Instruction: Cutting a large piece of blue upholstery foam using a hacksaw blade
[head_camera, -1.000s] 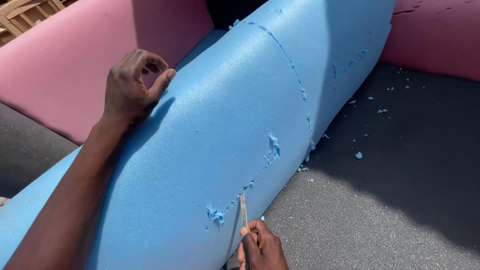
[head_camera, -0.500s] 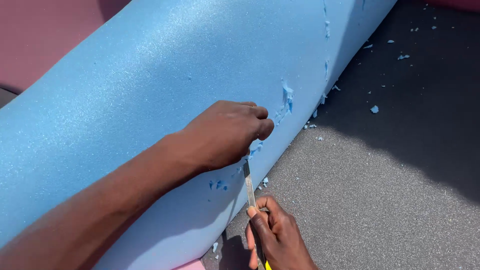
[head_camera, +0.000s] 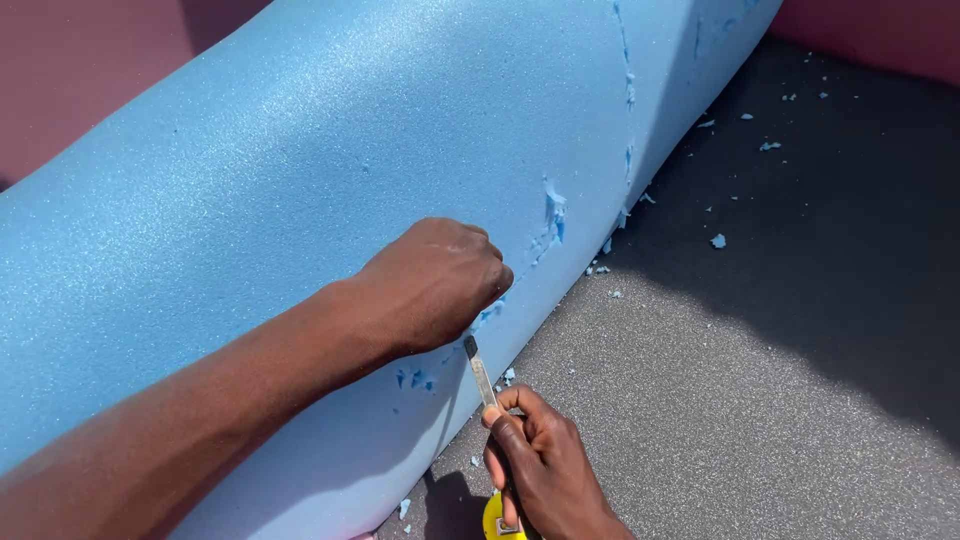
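left hand (head_camera: 430, 285): bare, no glove, no ring seen | left forearm: bare to frame edge, no sleeve, no watch | right hand (head_camera: 545, 465): bare, no glove | right wrist: bare, sleeve not visible

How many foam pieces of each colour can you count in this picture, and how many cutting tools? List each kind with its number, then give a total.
Blue foam slab: 1
Pink foam: 2 areas, top left and top right; whether they join is out of view
Grey foam sheet: 1
Yellow-handled knife, held in the right hand: 1
Total: 5
Loose blue crumbs: too many to count.
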